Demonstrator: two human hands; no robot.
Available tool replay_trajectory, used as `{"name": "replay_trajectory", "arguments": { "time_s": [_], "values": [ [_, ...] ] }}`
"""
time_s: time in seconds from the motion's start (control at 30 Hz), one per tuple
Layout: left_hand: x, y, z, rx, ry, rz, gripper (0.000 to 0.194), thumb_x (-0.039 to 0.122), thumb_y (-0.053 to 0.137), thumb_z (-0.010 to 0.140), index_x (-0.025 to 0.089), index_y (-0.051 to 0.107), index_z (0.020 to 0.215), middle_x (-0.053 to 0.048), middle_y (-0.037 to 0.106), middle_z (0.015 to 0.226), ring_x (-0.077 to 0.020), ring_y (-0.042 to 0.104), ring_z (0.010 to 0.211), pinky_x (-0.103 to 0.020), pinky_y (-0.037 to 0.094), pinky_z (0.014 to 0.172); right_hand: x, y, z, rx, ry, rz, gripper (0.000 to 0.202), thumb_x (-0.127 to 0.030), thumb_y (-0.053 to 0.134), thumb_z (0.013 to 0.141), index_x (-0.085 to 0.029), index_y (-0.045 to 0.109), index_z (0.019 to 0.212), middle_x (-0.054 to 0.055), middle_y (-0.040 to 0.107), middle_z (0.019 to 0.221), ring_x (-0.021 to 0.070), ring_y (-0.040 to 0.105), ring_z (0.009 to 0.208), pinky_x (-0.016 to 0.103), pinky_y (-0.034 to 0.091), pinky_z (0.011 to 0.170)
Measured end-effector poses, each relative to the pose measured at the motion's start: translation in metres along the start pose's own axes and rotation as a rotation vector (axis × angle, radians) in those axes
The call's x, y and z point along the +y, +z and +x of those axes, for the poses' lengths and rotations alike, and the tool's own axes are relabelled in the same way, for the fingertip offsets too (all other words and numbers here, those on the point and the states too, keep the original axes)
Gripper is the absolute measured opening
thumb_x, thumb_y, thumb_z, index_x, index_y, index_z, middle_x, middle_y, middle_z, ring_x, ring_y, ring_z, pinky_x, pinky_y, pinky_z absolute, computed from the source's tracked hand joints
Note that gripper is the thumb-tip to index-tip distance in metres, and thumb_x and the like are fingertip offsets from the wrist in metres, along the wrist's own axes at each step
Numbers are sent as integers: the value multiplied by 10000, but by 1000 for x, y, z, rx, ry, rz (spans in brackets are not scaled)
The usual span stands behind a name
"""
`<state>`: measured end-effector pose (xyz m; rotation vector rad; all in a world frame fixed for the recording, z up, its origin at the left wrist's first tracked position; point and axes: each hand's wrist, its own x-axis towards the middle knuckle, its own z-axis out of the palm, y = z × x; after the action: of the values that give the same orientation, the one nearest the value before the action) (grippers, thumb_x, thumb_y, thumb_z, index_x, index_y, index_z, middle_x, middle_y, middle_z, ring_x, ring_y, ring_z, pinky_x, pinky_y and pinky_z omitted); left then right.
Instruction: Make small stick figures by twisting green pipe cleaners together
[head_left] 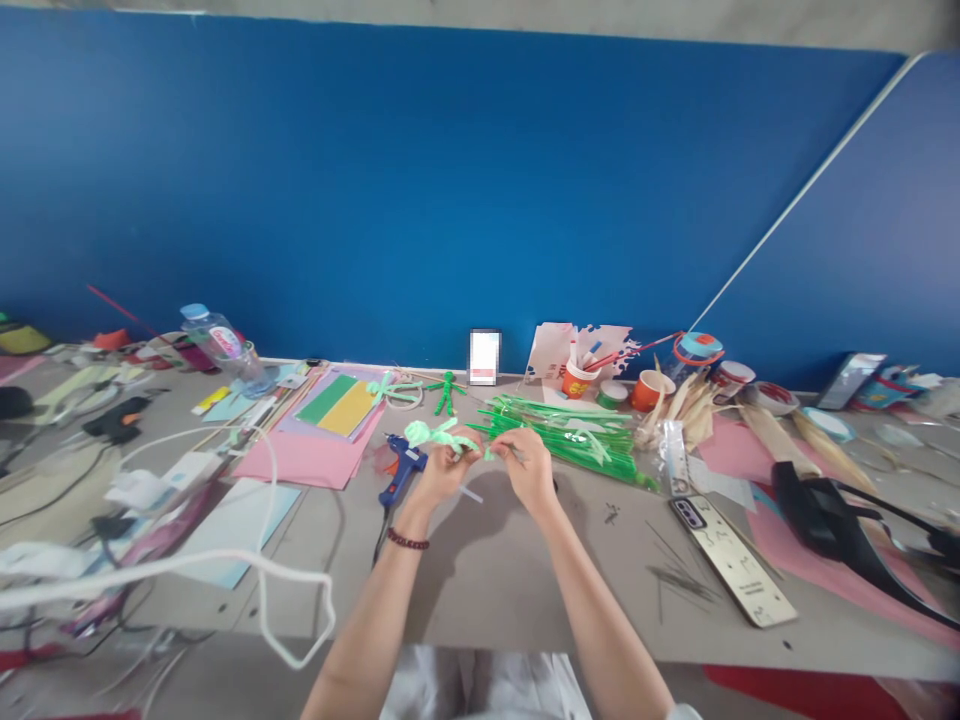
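Note:
A pale green pipe-cleaner figure [429, 434] is pinched in the fingers of my left hand [446, 470], its rounded part sticking out to the left. My right hand [529, 468] pinches a pale green end [489, 453] just to the right of it. The fingers partly hide where the two hands work. Behind them a darker green pipe-cleaner figure [448, 392] leans near the wall, with another pale green figure [388, 388] lying to its left. A blue glue gun [405, 462] rests beside my left hand. Right of my right hand lies a pack of green pipe cleaners [577, 440].
Pink paper [315, 458] and coloured sheets lie at left, near a bottle [225, 345] and a loose white cable [300, 570]. On the right are a phone [735, 560], dark wire scraps [679, 580], a red cup [577, 380] of pens and a black device [817, 520].

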<state>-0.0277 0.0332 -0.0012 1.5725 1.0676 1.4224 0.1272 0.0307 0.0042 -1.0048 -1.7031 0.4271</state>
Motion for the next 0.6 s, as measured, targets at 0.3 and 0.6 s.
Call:
{"name": "replay_trajectory", "arguments": {
  "time_s": [0.3,0.6],
  "values": [
    [3,8,-3,15,-146,-356,284,437,660,693,170,564,710,11,510,587,-120,485,520,-262,427,494,1,37,-11,-61,563,695,286,-464,627,710,-185,566,695,-20,566,544,114,509,432,243,413,469],
    [-12,8,3,200,-130,87,231,375,614,720,170,580,618,-7,523,516,-146,487,492,-277,407,502,-17,43,-27,-33,349,138,209,-338,479,839,-186,614,792,7,615,630,129,518,465,240,388,476]
  ]
}}
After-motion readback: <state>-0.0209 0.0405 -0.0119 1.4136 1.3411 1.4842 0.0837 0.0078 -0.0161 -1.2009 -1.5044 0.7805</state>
